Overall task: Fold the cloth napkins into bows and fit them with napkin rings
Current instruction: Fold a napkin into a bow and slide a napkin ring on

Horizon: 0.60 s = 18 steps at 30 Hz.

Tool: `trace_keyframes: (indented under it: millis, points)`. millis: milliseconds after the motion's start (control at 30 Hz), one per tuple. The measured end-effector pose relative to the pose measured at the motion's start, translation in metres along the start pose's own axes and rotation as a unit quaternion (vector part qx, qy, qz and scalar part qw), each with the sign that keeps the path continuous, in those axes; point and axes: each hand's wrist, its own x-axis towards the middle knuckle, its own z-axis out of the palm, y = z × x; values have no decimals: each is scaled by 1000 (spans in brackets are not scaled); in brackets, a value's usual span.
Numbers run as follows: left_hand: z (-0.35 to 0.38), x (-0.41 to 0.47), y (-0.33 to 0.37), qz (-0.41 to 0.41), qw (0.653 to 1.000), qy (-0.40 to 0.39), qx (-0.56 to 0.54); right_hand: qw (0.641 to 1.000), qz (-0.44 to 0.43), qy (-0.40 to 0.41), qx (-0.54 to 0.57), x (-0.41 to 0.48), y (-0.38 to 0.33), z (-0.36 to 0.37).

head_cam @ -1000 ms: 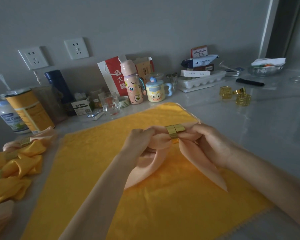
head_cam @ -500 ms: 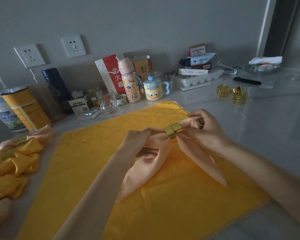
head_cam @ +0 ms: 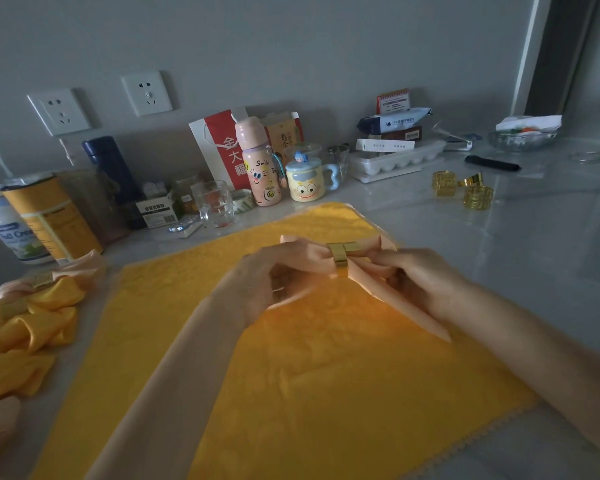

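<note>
A peach cloth napkin (head_cam: 314, 259) folded into a bow is held just above a spread yellow cloth (head_cam: 326, 368). A gold napkin ring (head_cam: 340, 258) wraps the bow's middle. My left hand (head_cam: 271, 282) grips the bow's left loop, and my right hand (head_cam: 420, 282) grips the right loop and the tail below it. One peach tail (head_cam: 420, 315) slants down to the right past my right hand. Three loose gold napkin rings (head_cam: 461, 190) lie on the counter at the back right.
Finished yellow and peach bows (head_cam: 25, 323) pile up at the left edge. Bottles, a glass (head_cam: 213, 207), a cartoon mug (head_cam: 305, 185), tins and an egg tray (head_cam: 395, 162) crowd the wall side. A black pen (head_cam: 492, 164) and a glass dish (head_cam: 522, 138) sit far right.
Both hands lifted the bow and spread its loops sideways. My right hand dropped from the top of the right loop to grip lower, and the ring now sits squarely at the centre.
</note>
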Motion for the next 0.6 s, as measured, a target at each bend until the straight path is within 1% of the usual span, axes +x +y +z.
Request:
trace_keyframes:
  millis: [33, 67, 100, 167, 233, 300, 333, 400, 467, 533, 600]
  points:
    - [1, -2, -1, 10, 1000, -25, -7, 1000, 18, -19, 15, -2, 0, -1]
    - [4, -1, -3, 13, 1000, -28, -5, 1000, 10, -24, 11, -2, 0, -2]
    - [8, -1, -6, 19, 1000, -8, 0, 1000, -7, -25, 7, -3, -1, -2]
    - [16, 1, -14, 64, 994, 77, 50, 999, -37, -32, 19, -4, -1, 0]
    - [22, 3, -21, 153, 966, 154, 141, 997, -41, -46, 42, -5, -1, 1]
    - [22, 5, -25, 247, 921, 182, 239, 996, -34, -46, 71, -5, -2, 2]
    - [20, 6, -27, 272, 908, 177, 265, 996, -27, -45, 77, -6, -2, 1]
    - [18, 6, -30, 271, 908, 141, 287, 995, -17, -52, 79, -10, -5, 2]
    - [18, 6, -34, 233, 930, 93, 270, 994, -15, -59, 96, -12, -6, 4]
    - [23, 2, -36, 209, 949, 54, 231, 988, -20, -87, 123, -14, -6, 6]
    - [30, -3, -35, 215, 951, 35, 217, 984, -33, -115, 132, -16, -6, 9]
